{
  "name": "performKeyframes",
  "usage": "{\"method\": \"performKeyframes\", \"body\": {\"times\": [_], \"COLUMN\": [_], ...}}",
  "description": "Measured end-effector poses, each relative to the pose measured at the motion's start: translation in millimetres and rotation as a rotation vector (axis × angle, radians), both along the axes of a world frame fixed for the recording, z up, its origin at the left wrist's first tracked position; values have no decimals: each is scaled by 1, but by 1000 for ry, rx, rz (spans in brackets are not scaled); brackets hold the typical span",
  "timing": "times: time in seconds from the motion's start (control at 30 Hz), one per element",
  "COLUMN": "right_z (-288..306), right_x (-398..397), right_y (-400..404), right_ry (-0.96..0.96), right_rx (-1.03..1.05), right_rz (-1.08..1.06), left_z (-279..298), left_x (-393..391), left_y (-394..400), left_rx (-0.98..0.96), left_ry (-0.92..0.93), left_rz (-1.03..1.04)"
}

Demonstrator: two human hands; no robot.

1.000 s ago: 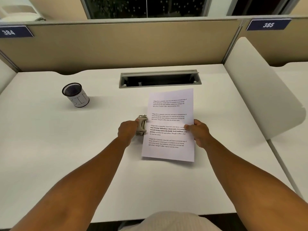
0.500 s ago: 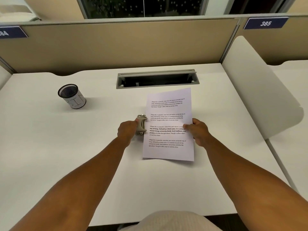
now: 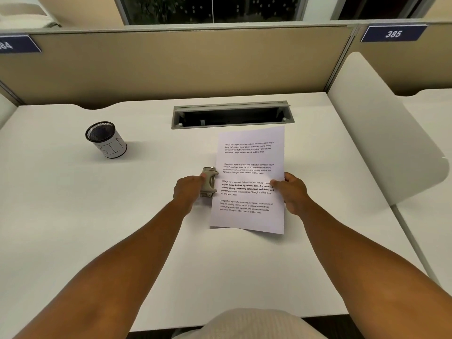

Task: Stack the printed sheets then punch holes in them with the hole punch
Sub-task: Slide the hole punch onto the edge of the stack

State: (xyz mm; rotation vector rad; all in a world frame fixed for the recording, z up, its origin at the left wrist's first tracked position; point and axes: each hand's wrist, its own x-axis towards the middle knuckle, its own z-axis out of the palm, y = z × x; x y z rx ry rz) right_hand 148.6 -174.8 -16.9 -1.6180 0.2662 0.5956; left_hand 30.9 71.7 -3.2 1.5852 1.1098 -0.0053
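The printed sheets point(image 3: 249, 177) lie as one white stack with black text on the white desk point(image 3: 97, 228), slightly right of centre. A small beige hole punch point(image 3: 209, 181) sits at the middle of the stack's left edge, its mouth against the paper. My left hand point(image 3: 189, 190) grips the punch from the left, fingers closed over its handle. At the stack's right edge my right hand point(image 3: 292, 193) pinches the sheets, thumb on top.
A black mesh cup point(image 3: 106, 139) with a white label stands at the far left. An open grey cable slot point(image 3: 232, 115) lies just beyond the paper. Tan partitions point(image 3: 171, 67) close the back; a white divider panel point(image 3: 381, 126) bounds the right side.
Hands, punch and sheets hold the same pose; only the head camera has shifted slightly.
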Motion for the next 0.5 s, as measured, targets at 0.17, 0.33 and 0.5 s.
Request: {"method": "performKeyframes", "body": {"times": [0.17, 0.33, 0.5], "right_z": [2, -1, -6], "right_x": [-1, -4, -3], "right_y": [-2, 1, 1], "right_ry": [50, 66, 62], "right_rx": [48, 45, 45], "right_rz": [55, 83, 65], "left_z": [-5, -5, -8], "left_x": [0, -1, 0], "left_y": [5, 4, 4], "left_rx": [-66, -107, -120], "left_ry": [-73, -107, -108], "left_rz": [31, 16, -2]}}
